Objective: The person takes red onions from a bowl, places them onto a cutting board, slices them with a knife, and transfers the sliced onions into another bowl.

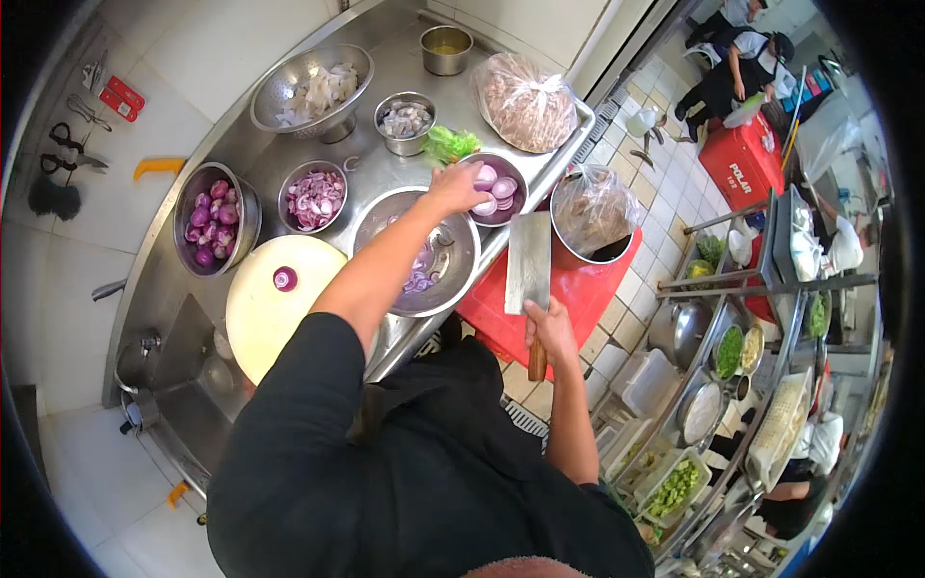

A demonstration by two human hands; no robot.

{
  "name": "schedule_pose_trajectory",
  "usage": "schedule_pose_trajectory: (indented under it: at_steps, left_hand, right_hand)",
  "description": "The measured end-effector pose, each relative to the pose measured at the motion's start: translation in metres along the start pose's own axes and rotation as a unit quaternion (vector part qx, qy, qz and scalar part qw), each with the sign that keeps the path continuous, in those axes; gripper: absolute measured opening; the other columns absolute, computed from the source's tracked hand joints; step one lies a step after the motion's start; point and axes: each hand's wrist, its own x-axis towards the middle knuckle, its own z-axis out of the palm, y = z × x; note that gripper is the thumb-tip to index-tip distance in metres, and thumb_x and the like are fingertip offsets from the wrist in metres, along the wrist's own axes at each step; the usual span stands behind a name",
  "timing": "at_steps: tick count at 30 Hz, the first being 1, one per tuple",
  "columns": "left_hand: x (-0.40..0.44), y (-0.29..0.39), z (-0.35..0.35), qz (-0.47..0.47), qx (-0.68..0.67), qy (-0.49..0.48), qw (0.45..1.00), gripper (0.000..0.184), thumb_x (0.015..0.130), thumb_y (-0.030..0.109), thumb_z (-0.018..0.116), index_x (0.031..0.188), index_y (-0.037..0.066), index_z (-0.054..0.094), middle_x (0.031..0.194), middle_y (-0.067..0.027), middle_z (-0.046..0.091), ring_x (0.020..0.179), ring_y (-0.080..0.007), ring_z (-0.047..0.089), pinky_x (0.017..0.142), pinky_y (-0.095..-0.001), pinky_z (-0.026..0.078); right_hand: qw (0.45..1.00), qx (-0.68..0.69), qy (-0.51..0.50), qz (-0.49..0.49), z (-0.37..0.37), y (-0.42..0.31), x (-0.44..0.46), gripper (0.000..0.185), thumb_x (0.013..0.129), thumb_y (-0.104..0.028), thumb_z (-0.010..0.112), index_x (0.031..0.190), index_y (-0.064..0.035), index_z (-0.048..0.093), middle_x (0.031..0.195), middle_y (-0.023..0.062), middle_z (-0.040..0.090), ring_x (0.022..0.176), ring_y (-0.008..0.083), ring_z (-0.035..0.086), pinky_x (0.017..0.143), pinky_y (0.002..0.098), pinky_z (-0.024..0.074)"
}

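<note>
My left hand reaches over the rim of a small metal bowl, its fingers closed at the purple onion slices. In my right hand is the wooden handle of a broad cleaver, its blade pointing away from me, above the red surface. Below my left forearm, a larger steel bowl holds thin onion pieces. A partly cut onion rests on the round cream board to the left. Green leaves lie just beyond my left hand.
Whole onions, chopped onion, a colander and a bagged item stand on the steel counter. A pot sits on the red surface. Shelves with food trays and a person are at right.
</note>
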Motion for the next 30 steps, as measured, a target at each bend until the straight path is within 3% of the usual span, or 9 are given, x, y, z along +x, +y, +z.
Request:
schedule_pose_trajectory:
  at_steps: [5,9,12,16,20,23,24,25,30]
  left_hand:
    - [-0.065,-0.039,-0.032,0.027,-0.107,0.086,0.990,0.058,0.086,0.035,0.076,0.135,0.005,0.064,0.137,-0.0200,0.063,0.126,-0.0369,0.060,0.106,-0.0431,0.047]
    - [-0.191,-0.056,-0.045,0.034,-0.157,0.151,0.975,0.037,0.088,0.022,0.072,0.121,0.003,0.070,0.117,-0.0186,0.070,0.112,-0.0384,0.065,0.097,-0.0465,0.052]
    - [-0.290,-0.066,-0.056,-0.001,-0.088,0.123,0.988,0.026,0.089,0.017,0.073,0.113,0.006,0.073,0.117,-0.0149,0.071,0.114,-0.0338,0.064,0.102,-0.0442,0.050]
    - [-0.392,-0.099,-0.054,-0.188,-0.066,0.254,0.946,0.028,0.086,0.016,0.075,0.111,0.004,0.073,0.114,-0.0153,0.071,0.111,-0.0347,0.065,0.101,-0.0452,0.050]
    - [-0.451,-0.112,-0.059,-0.314,-0.080,0.236,0.916,0.040,0.082,0.017,0.079,0.118,0.004,0.071,0.120,-0.0180,0.068,0.116,-0.0360,0.062,0.106,-0.0428,0.049]
    - [-0.466,-0.113,-0.037,-0.319,-0.109,0.226,0.914,0.048,0.078,0.015,0.082,0.123,0.004,0.069,0.125,-0.0177,0.065,0.120,-0.0358,0.060,0.108,-0.0416,0.048]
    - [-0.466,-0.109,-0.031,-0.300,-0.114,0.230,0.919,0.051,0.076,0.013,0.083,0.124,0.004,0.068,0.127,-0.0173,0.064,0.121,-0.0357,0.060,0.108,-0.0413,0.048]
    - [-0.467,-0.106,-0.023,-0.282,-0.119,0.233,0.923,0.054,0.075,0.012,0.085,0.125,0.004,0.068,0.128,-0.0170,0.063,0.122,-0.0356,0.059,0.108,-0.0410,0.047]
    - [-0.441,-0.095,-0.004,-0.220,-0.150,0.272,0.925,0.052,0.072,0.011,0.087,0.119,0.002,0.066,0.127,-0.0174,0.062,0.117,-0.0363,0.061,0.102,-0.0413,0.051]
  right_hand:
    - [0.999,0.036,0.000,0.007,-0.009,0.035,-0.017,0.015,0.100,-0.015,0.065,0.100,-0.0023,0.057,0.061,0.0032,0.053,0.043,0.0157,0.052,0.041,0.0314,0.0432]
    - [1.000,0.013,0.020,0.011,-0.003,0.050,-0.029,0.021,0.098,-0.014,0.068,0.109,0.0020,0.060,0.060,0.0038,0.055,0.044,0.0150,0.053,0.042,0.0313,0.0443]
    - [0.998,-0.050,0.011,-0.024,0.003,0.055,-0.019,0.023,0.098,-0.017,0.070,0.108,0.0012,0.060,0.059,0.0041,0.056,0.044,0.0140,0.053,0.041,0.0308,0.0444]
    - [0.988,-0.117,-0.051,-0.091,0.021,0.020,-0.018,0.022,0.099,-0.018,0.069,0.106,0.0015,0.061,0.059,0.0037,0.055,0.045,0.0134,0.054,0.044,0.0308,0.0456]
    - [0.956,-0.226,-0.135,-0.126,0.056,-0.022,-0.019,0.021,0.102,-0.020,0.065,0.100,0.0013,0.061,0.059,0.0022,0.053,0.045,0.0122,0.054,0.043,0.0302,0.0438]
    - [0.915,-0.332,-0.194,-0.119,0.086,-0.046,-0.027,0.026,0.101,-0.023,0.064,0.111,0.0009,0.066,0.067,0.0111,0.062,0.055,0.0204,0.063,0.053,0.0370,0.0487]
    - [0.884,-0.373,-0.199,-0.198,0.090,-0.030,-0.017,0.027,0.100,-0.023,0.065,0.112,0.0010,0.066,0.078,0.0197,0.069,0.068,0.0340,0.068,0.065,0.0435,0.0510]
    - [0.885,-0.370,-0.224,-0.171,0.102,-0.037,-0.025,0.029,0.099,-0.022,0.065,0.114,0.0017,0.066,0.087,0.0256,0.070,0.081,0.0441,0.068,0.074,0.0476,0.0509]
    - [0.792,-0.491,-0.240,-0.274,0.144,-0.022,-0.044,0.027,0.098,-0.025,0.066,0.102,0.0012,0.062,0.085,0.0302,0.068,0.084,0.0513,0.066,0.072,0.0597,0.0490]
